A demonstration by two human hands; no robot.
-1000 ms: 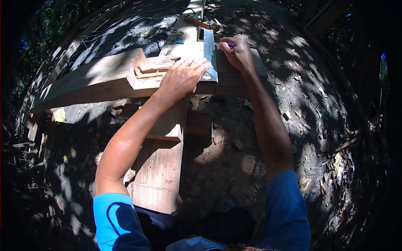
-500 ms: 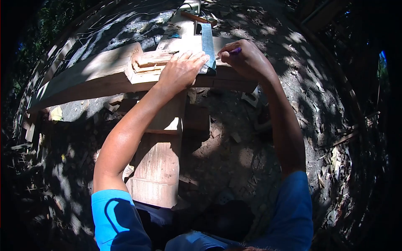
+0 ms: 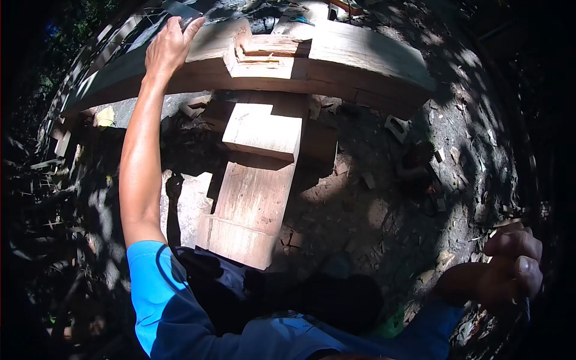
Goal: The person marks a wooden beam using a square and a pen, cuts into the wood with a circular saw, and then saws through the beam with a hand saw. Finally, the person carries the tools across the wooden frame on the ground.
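Notched beam (image 3: 372,57) across the far side; the two hands well apart.
The left hand (image 3: 168,48) is at far left, above the beam's left part, fingertips at a metal blade (image 3: 182,9); whether it grips the blade cannot be told. The right hand (image 3: 513,267) is at near right, fingers curled, contents not discernible. A second timber (image 3: 249,192) runs from the beam toward the near side.

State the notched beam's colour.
The notched beam is pale tan in sunlight, browner in shade; clearest in the head view.
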